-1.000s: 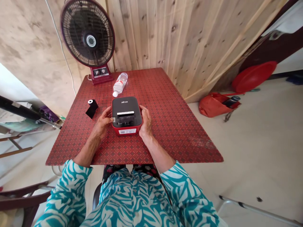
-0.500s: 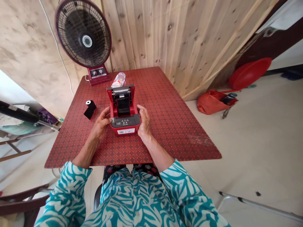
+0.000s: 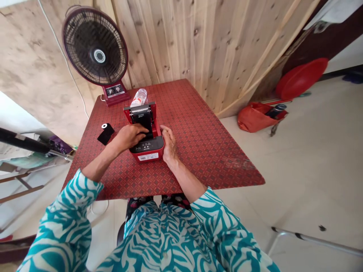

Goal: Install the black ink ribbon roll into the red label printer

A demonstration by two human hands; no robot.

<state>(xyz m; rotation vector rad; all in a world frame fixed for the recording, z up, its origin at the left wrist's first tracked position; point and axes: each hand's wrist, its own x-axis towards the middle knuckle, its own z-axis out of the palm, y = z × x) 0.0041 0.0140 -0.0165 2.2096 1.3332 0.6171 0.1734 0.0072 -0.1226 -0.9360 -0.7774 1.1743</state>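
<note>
A red and black label printer (image 3: 147, 151) stands on the patterned red table (image 3: 198, 151) with its lid raised toward the back. Inside it a black ribbon (image 3: 144, 120) runs down from the lid. My left hand (image 3: 131, 135) reaches over the printer's left side, fingers bent together and fingertips at the ribbon; whether they pinch it is hidden. Against the printer's right wall, my right hand (image 3: 170, 145) grips the body with its fingers along the side. A partly unrolled black ribbon roll (image 3: 106, 133) with a white core lies to the left.
Behind the printer lies a clear plastic bottle (image 3: 138, 97). A dark red fan (image 3: 115, 92) stands at the table's back left corner, near the wooden wall (image 3: 176, 41). On the floor at right are an orange bag (image 3: 249, 119) and a red round basin (image 3: 302, 80).
My left hand has left the printer's front left corner and moved up and inward, into the opened printer. My right hand stays on the right side. The view has shifted slightly.
</note>
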